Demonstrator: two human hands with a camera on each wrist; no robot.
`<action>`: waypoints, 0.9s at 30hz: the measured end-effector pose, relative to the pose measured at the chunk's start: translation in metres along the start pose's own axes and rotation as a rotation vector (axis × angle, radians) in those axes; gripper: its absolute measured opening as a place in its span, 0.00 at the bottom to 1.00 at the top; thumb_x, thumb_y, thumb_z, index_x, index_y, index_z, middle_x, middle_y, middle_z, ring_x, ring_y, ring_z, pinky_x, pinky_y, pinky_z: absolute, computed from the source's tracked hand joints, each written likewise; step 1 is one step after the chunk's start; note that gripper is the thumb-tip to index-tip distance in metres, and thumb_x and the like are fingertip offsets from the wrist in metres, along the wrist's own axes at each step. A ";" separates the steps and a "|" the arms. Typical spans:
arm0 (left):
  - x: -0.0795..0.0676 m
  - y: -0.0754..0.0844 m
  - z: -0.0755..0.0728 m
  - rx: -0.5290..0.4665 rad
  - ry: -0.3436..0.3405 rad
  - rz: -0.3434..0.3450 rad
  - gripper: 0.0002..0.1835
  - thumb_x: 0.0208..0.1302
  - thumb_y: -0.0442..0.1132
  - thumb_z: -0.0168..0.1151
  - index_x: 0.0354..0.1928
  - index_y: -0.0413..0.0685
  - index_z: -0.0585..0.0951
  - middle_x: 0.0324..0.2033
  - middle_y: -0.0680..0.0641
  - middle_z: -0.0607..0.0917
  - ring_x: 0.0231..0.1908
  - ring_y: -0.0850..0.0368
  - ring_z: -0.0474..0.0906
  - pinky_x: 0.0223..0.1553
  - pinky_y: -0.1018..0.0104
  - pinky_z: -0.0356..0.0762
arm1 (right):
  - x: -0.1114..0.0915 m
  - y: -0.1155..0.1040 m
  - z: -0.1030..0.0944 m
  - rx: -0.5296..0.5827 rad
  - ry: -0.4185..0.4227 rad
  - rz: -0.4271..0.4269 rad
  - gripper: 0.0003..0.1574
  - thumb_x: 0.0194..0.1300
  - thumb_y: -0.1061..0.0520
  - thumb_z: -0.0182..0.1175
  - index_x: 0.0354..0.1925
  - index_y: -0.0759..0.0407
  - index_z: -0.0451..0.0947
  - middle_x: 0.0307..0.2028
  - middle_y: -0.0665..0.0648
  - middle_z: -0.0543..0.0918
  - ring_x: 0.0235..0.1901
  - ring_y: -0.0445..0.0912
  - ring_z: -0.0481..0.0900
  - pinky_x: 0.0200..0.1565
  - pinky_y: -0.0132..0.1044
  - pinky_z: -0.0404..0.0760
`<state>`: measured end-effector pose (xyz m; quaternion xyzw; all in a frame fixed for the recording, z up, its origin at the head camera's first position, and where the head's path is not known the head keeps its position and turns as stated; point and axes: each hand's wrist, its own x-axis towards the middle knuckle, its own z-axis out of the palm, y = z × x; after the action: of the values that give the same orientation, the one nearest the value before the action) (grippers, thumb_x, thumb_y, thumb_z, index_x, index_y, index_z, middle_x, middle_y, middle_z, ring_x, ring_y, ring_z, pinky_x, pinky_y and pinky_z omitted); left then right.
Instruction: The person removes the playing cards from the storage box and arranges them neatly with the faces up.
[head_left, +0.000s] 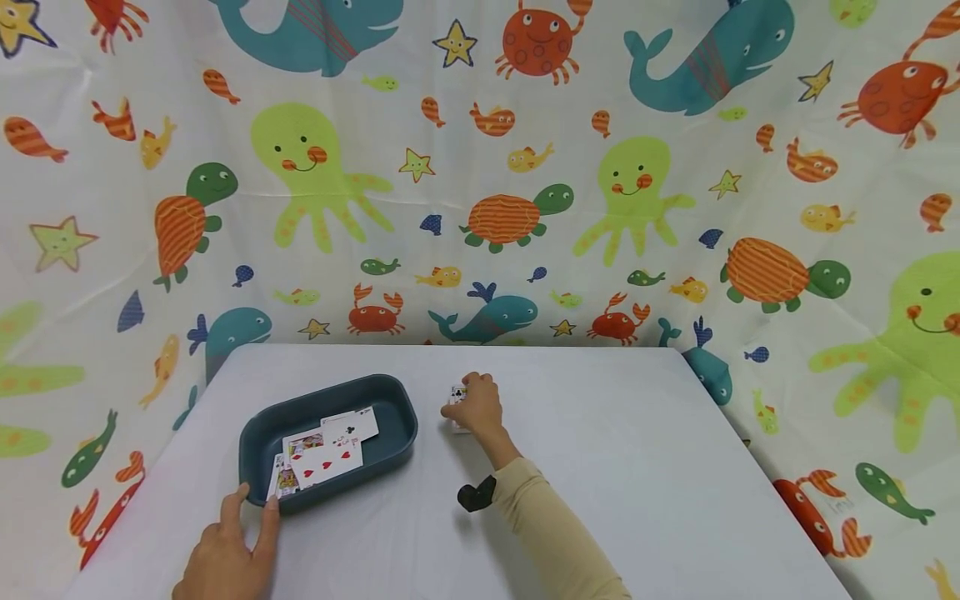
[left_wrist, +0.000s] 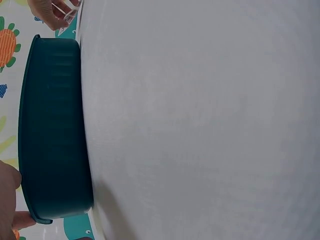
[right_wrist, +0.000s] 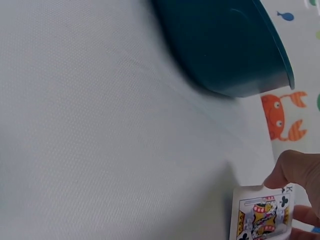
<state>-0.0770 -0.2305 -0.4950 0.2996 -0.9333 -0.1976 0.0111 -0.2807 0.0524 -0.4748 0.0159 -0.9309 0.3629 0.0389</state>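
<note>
A dark teal plastic basin (head_left: pixel 397 446) lies slantwise on the left of the table, with several face-up playing cards (head_left: pixel 327 464) overlapping inside it. At its near left corner, my left hand (head_left: pixel 228 542) holds the rim between thumb and fingers. My right hand (head_left: pixel 480 410) is just right of the basin, low over the table. Its thumb and fingers grip playing cards by the edges, a king of clubs (right_wrist: pixel 263 216) face up on top. How many cards are in that hand I cannot tell.
A white cloth covers the table (head_left: pixel 600 467). Behind it hangs a curtain (head_left: pixel 420 108) printed with sea animals. A black heart-shaped piece (head_left: pixel 477 495) sticks out beside my right sleeve (head_left: pixel 555 525).
</note>
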 end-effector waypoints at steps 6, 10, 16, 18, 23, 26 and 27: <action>0.001 0.000 0.001 0.001 -0.001 -0.012 0.39 0.75 0.65 0.48 0.71 0.41 0.58 0.45 0.22 0.76 0.41 0.28 0.79 0.44 0.30 0.77 | -0.001 0.000 0.003 -0.024 -0.002 0.010 0.38 0.51 0.53 0.79 0.55 0.66 0.76 0.46 0.63 0.76 0.42 0.52 0.73 0.42 0.48 0.80; 0.000 0.001 0.000 -0.007 0.009 -0.012 0.38 0.75 0.65 0.48 0.71 0.43 0.59 0.46 0.22 0.76 0.42 0.27 0.79 0.43 0.31 0.76 | -0.002 0.001 0.003 -0.040 -0.007 0.015 0.38 0.52 0.52 0.78 0.56 0.66 0.76 0.48 0.63 0.77 0.44 0.53 0.74 0.45 0.52 0.81; 0.001 0.001 0.000 -0.010 0.007 -0.012 0.38 0.75 0.65 0.48 0.71 0.44 0.58 0.46 0.22 0.76 0.42 0.27 0.79 0.43 0.31 0.75 | -0.004 0.002 0.002 -0.032 -0.007 0.013 0.37 0.52 0.52 0.78 0.57 0.65 0.76 0.49 0.63 0.77 0.45 0.54 0.74 0.46 0.53 0.80; 0.001 0.001 0.000 -0.010 0.001 -0.012 0.39 0.75 0.66 0.47 0.71 0.44 0.58 0.46 0.22 0.76 0.42 0.27 0.79 0.43 0.31 0.76 | -0.004 0.003 0.001 -0.030 -0.006 0.008 0.37 0.52 0.53 0.78 0.57 0.64 0.77 0.50 0.63 0.77 0.46 0.54 0.75 0.46 0.53 0.80; -0.002 0.002 -0.003 -0.021 0.004 -0.006 0.38 0.75 0.65 0.48 0.71 0.43 0.58 0.44 0.22 0.77 0.41 0.27 0.79 0.43 0.30 0.76 | -0.006 0.002 -0.001 -0.008 0.006 -0.006 0.36 0.53 0.52 0.76 0.57 0.64 0.77 0.52 0.64 0.78 0.49 0.56 0.76 0.47 0.55 0.81; -0.004 0.003 -0.004 -0.028 0.011 -0.004 0.37 0.75 0.63 0.49 0.70 0.42 0.59 0.44 0.22 0.77 0.39 0.28 0.79 0.43 0.31 0.76 | -0.008 0.003 -0.001 0.027 0.017 -0.030 0.35 0.55 0.51 0.73 0.58 0.64 0.77 0.53 0.65 0.78 0.50 0.57 0.77 0.49 0.55 0.81; -0.004 0.003 -0.005 -0.029 0.009 -0.004 0.37 0.75 0.63 0.49 0.70 0.42 0.58 0.44 0.22 0.77 0.39 0.28 0.79 0.43 0.31 0.75 | -0.008 0.004 -0.001 0.041 0.023 -0.041 0.35 0.55 0.50 0.72 0.58 0.64 0.77 0.53 0.66 0.78 0.50 0.57 0.78 0.49 0.55 0.81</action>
<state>-0.0745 -0.2274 -0.4891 0.3021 -0.9297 -0.2097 0.0194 -0.2726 0.0561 -0.4770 0.0316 -0.9223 0.3811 0.0565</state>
